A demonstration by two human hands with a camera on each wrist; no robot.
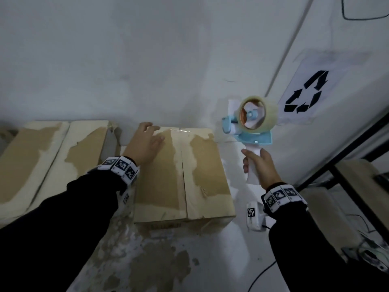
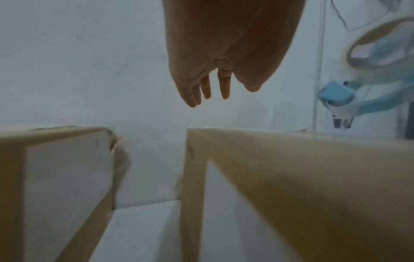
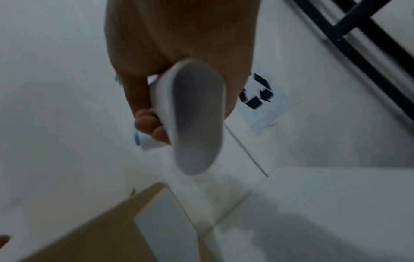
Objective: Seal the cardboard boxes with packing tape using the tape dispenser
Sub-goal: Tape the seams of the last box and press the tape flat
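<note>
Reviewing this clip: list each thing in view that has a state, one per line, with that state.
Left hand: open, fingers straight, over the far left of the nearer box top.
Right hand: grips the dispenser's white handle.
Tape dispenser: held in the air right of the box, roll loaded.
Nearer cardboard box: flaps closed, centre seam visible.
Left cardboard box: flaps closed.

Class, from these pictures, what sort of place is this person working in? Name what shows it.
Probably a storeroom or packing area: worn cardboard boxes sit on a bare floor against a plain wall, a recycling sign is stuck nearby, and a black metal rack stands to the right.
</note>
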